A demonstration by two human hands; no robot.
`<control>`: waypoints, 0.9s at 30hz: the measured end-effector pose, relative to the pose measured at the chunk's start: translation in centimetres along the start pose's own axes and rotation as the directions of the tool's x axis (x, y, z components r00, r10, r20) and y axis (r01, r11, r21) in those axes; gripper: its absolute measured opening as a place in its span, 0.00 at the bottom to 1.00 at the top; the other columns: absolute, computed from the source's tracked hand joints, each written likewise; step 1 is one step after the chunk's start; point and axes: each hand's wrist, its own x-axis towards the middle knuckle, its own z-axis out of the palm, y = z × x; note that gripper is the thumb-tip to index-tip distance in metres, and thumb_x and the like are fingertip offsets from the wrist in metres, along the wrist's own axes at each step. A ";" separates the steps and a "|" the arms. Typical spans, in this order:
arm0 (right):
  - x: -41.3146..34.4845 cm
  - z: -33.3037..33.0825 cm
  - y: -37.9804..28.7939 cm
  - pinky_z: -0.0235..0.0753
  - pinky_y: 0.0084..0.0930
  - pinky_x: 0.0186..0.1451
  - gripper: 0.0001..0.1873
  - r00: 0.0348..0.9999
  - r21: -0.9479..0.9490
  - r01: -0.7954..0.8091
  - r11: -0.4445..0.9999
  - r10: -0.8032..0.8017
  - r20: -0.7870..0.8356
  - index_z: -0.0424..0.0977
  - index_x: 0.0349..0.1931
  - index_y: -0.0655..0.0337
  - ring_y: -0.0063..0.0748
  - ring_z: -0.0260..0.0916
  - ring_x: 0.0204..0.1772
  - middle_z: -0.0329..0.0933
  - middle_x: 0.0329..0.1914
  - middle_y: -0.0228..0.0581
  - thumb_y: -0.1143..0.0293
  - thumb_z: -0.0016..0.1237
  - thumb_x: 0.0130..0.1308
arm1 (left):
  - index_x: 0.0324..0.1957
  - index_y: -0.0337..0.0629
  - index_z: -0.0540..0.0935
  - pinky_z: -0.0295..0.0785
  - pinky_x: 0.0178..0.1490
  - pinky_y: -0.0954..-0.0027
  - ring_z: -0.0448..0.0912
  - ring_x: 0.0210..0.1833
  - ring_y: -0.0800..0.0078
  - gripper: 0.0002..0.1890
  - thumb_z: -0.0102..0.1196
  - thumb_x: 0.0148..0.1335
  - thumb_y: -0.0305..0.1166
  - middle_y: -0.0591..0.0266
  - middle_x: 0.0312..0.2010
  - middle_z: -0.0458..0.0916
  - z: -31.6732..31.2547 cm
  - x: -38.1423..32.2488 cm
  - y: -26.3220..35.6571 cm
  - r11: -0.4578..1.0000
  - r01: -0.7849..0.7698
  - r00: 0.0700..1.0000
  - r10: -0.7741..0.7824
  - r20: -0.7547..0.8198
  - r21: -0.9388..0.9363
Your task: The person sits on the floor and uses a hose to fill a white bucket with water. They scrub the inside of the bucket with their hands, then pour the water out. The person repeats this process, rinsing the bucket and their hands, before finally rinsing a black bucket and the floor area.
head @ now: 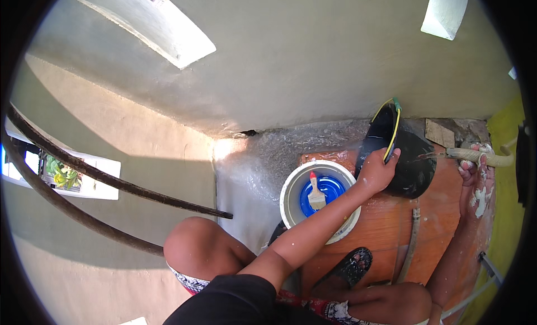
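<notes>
My left hand (379, 170) grips the rim of a black bucket (413, 165), which is tipped on its side with its mouth to the left. The bucket's yellow wire handle stands up by the fingers. At the right, my right hand (476, 168), smeared with white paint, holds a pale hose (480, 156). Water comes from the hose end against the bucket's outside. Beneath my left forearm stands a white bucket (289, 195) with a blue bottom or contents, and a paintbrush (316, 197) with a red-tipped handle lies inside.
Orange tiles (379, 224) and wet rough concrete (281, 147) cover the floor against a grey wall (293, 73). A board piece (439, 133) lies near the wall. Another hose length (413, 241) runs near my sandalled foot (354, 264). Two long dark poles (105, 180) slant in from the left.
</notes>
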 end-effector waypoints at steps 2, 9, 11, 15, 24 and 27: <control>-0.1 0.1 -0.2 0.83 0.16 0.45 0.26 0.999 0.018 0.014 1.000 -0.015 0.047 0.60 0.70 0.64 0.22 0.79 0.44 0.71 0.66 0.45 0.63 0.47 0.78 | 0.40 0.30 0.82 0.73 0.39 0.58 0.80 0.31 0.63 0.27 0.52 0.74 0.51 0.50 0.25 0.82 -1.0 0.6 0.5 0.992 0.096 0.995 -0.095 0.025 -0.084; -1.0 2.1 -1.9 0.86 0.21 0.38 0.20 0.996 0.096 0.020 0.995 -0.029 0.085 0.64 0.64 0.65 0.26 0.81 0.38 0.75 0.58 0.46 0.65 0.46 0.78 | 0.44 0.32 0.83 0.78 0.40 0.68 0.81 0.34 0.73 0.25 0.55 0.73 0.51 0.57 0.34 0.85 -4.7 2.4 1.1 0.735 0.409 0.911 -0.357 0.204 -0.540; -1.0 3.0 -2.2 0.88 0.23 0.39 0.19 0.991 0.130 0.046 0.990 -0.062 0.120 0.64 0.63 0.66 0.28 0.82 0.37 0.76 0.57 0.48 0.65 0.46 0.78 | 0.56 0.29 0.78 0.80 0.51 0.63 0.85 0.46 0.64 0.29 0.55 0.72 0.50 0.50 0.48 0.85 -5.4 3.0 0.9 0.666 0.448 0.894 -0.351 0.279 -0.597; -1.2 4.3 -2.7 0.91 0.28 0.40 0.18 0.985 0.191 0.075 0.979 -0.103 0.140 0.65 0.61 0.67 0.33 0.85 0.38 0.77 0.55 0.50 0.66 0.46 0.78 | 0.65 0.36 0.74 0.73 0.66 0.56 0.79 0.61 0.58 0.33 0.55 0.71 0.54 0.50 0.61 0.79 -5.8 3.9 0.6 0.581 0.521 0.851 -0.405 0.333 -0.626; -1.2 4.2 -2.9 0.90 0.31 0.41 0.14 0.983 0.307 0.141 0.941 -0.171 0.073 0.67 0.57 0.66 0.36 0.85 0.39 0.78 0.54 0.50 0.67 0.46 0.78 | 0.55 0.34 0.81 0.78 0.53 0.59 0.85 0.45 0.60 0.25 0.57 0.72 0.49 0.57 0.45 0.87 -4.4 2.0 2.0 0.863 0.335 0.916 -0.204 0.346 -0.377; -0.8 3.3 -3.4 0.90 0.30 0.41 0.14 0.987 0.248 0.157 0.956 -0.161 -0.003 0.68 0.55 0.66 0.35 0.84 0.40 0.78 0.53 0.49 0.67 0.47 0.78 | 0.42 0.34 0.85 0.77 0.40 0.60 0.84 0.30 0.59 0.16 0.60 0.70 0.40 0.54 0.29 0.87 -2.9 1.2 4.9 0.985 -0.033 0.933 -0.030 0.357 0.170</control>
